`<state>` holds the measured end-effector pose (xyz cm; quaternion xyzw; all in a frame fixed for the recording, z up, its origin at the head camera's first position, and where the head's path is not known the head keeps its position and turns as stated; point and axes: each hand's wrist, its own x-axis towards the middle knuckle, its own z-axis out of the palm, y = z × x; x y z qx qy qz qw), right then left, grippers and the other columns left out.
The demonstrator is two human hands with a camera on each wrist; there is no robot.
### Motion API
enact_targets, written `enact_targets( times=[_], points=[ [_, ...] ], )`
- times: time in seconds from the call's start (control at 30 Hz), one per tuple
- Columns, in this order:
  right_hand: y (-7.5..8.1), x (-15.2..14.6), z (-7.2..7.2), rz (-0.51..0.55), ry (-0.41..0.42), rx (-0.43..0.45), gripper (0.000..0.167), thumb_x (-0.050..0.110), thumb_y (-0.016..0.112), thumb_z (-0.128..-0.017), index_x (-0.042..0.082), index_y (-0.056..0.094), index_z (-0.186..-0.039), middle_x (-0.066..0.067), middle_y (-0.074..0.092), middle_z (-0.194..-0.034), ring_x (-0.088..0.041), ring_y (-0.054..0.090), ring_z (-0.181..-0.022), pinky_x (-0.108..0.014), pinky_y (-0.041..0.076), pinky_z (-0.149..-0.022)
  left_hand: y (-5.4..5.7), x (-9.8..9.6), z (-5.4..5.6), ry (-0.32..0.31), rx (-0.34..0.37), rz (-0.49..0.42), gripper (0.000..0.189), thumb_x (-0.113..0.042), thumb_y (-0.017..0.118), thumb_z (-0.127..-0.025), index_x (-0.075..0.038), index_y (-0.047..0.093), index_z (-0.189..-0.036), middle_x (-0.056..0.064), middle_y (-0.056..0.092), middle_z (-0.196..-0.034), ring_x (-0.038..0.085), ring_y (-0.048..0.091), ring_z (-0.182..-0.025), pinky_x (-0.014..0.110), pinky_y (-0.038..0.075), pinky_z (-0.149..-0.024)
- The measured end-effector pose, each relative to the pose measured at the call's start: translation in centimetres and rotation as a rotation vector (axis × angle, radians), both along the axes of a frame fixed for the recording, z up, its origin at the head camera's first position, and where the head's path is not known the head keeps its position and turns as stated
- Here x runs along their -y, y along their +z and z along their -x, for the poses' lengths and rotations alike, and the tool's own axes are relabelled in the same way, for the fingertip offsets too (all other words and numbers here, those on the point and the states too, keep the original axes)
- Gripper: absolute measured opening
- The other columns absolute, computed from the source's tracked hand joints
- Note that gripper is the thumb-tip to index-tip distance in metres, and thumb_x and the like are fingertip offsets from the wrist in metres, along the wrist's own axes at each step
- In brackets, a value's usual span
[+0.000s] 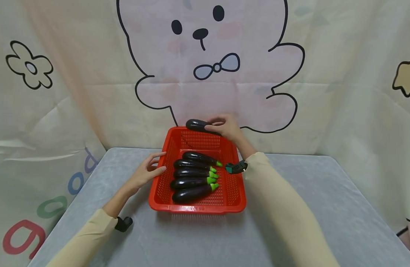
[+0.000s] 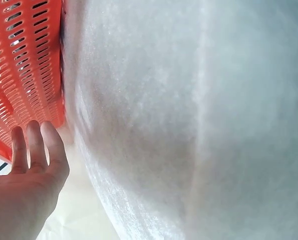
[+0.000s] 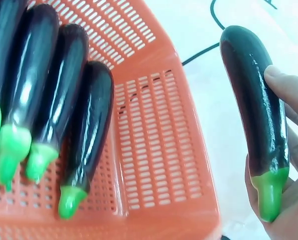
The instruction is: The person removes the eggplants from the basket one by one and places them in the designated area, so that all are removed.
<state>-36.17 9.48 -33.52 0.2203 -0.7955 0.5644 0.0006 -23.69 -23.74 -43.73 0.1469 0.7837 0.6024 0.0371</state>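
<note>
My right hand (image 1: 226, 128) grips a dark purple eggplant (image 1: 195, 125) above the far rim of a red plastic basket (image 1: 238, 200). In the right wrist view the held eggplant (image 3: 251, 100) shows its green stem end near the palm, with the thumb along its side. Several more eggplants (image 1: 191, 193) lie side by side in the basket, their green stems pointing right. At the basket's left side is my left hand (image 1: 146, 172), fingers extended toward the rim. The left wrist view shows its fingers (image 2: 36, 150) beside the slotted wall; whether they touch it I cannot tell.
The basket stands on a table with a grey cloth (image 1: 308, 207). Close behind the table hangs a pale curtain (image 1: 325, 92) with a printed bear, a flower and letters. A dark band (image 1: 236, 167) circles the right wrist, another black piece (image 1: 124, 224) the left.
</note>
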Motion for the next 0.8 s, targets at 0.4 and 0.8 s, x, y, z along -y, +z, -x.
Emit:
enact_targets(
  times=[0.4,0.8],
  points=[
    [-0.5,-3.4,-1.1,0.003,-0.034,0.035,0.035,0.017,0.080,-0.090,0.001,0.071,-0.120,-0.013,0.068,-0.118,-0.028,0.065,-0.105,-0.035,0.054,-0.087,0.2,0.5,-0.1,-0.009,0.006,-0.008,0.060,-0.019,0.068,-0.098,-0.013,0.045,-0.153,0.022,0.048,-0.146,0.043,0.058,-0.120,0.047,0.055,-0.090],
    [-0.3,-6.7,-1.0,0.036,-0.027,0.033,0.036,0.011,0.076,-0.093,-0.005,0.067,-0.124,-0.021,0.064,-0.125,-0.033,0.063,-0.113,-0.032,0.054,-0.086,0.5,0.4,-0.1,0.009,0.023,0.013,0.064,-0.025,0.072,-0.096,-0.014,0.045,-0.153,0.019,0.048,-0.148,0.042,0.057,-0.123,0.050,0.054,-0.091]
  ],
)
